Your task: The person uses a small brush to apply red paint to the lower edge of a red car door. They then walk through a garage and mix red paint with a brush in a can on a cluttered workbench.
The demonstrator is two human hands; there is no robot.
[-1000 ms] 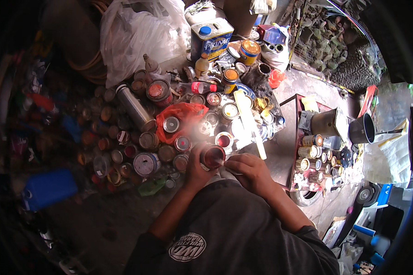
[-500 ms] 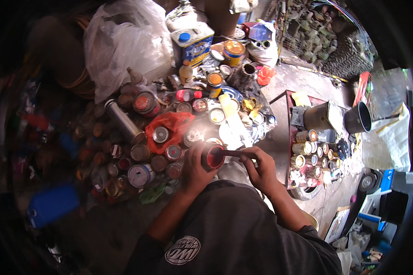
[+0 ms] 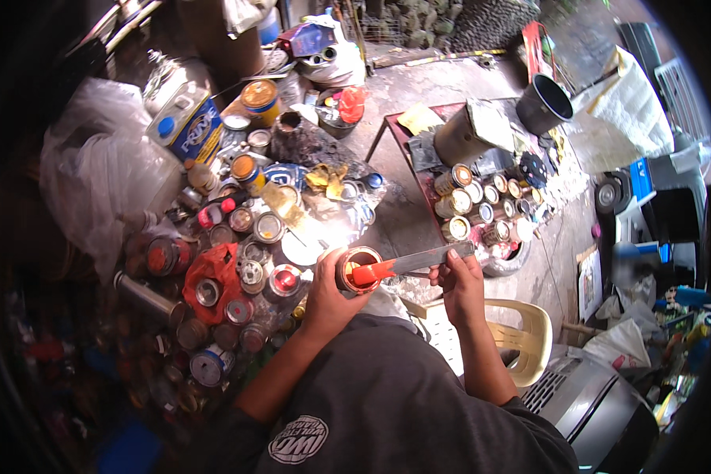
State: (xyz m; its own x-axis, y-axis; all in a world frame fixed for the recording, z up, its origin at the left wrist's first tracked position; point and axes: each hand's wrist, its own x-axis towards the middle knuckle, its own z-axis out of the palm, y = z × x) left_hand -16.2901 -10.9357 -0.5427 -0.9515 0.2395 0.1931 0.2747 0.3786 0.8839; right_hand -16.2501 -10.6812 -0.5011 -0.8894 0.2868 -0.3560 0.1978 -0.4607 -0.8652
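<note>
Paint can (image 3: 360,252) sits in the left hand (image 3: 329,292), whose fingers curl around its left side, with its mouth facing up toward the camera and tilted somewhat to the right. The right hand (image 3: 460,284) lies to the right of the can, well apart from it, with thumb and fingers pinched on a flat strip (image 3: 430,259) close to the strip's far end. That strip bridges the gap between the hands: its near end lies over the mouth of the can and is coated in bright red paint (image 3: 371,272), while the rest is greyish. Inside the can, the wall is smeared dark red; how full it is cannot be told.

Just left of the left hand stands a round tin (image 3: 274,278) showing red at its centre. Farther left, a red plastic bag (image 3: 221,259) surrounds a lidded tin (image 3: 207,292). A silver cylinder (image 3: 146,299) lies beside that bag. Beyond, among many small cans, are a blue can with an orange-yellow top (image 3: 249,172) and a large rectangular container with a blue cap (image 3: 197,134). On the right, a red-edged counter (image 3: 414,175) carries rows of small tins (image 3: 482,209), a bigger upright can (image 3: 458,142) and, at its far corner, a black bucket (image 3: 529,114), dark inside.
</note>
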